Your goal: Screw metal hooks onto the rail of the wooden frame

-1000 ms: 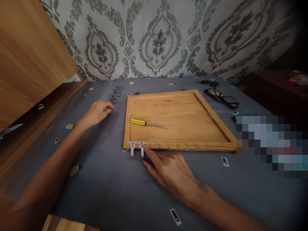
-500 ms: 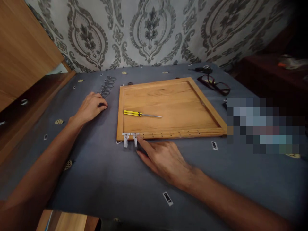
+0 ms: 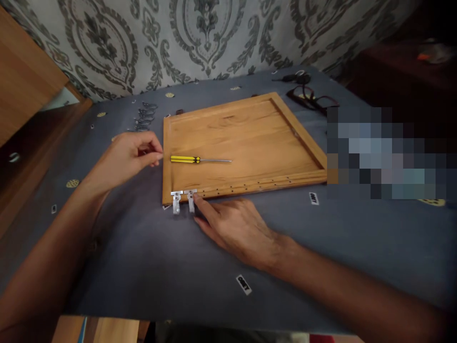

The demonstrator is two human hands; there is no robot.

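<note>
A wooden framed panel lies flat on a grey cloth. On the panel rests a yellow-handled screwdriver. Two small metal brackets sit at the panel's near left corner, along a row of small holes. My right hand lies on the cloth with fingers stretched out, the index fingertip touching the right bracket. My left hand hovers just left of the panel, thumb and fingers pinched on something too small to make out.
A pile of metal hooks lies at the back left of the cloth. Glasses and keys lie at the back right. A wooden cabinet stands on the left, a patterned wall behind.
My left hand has lifted from beside the hook pile and come towards the panel's left edge, fingers pinched. The right hand has stayed at the brackets. The camera has tilted down.
</note>
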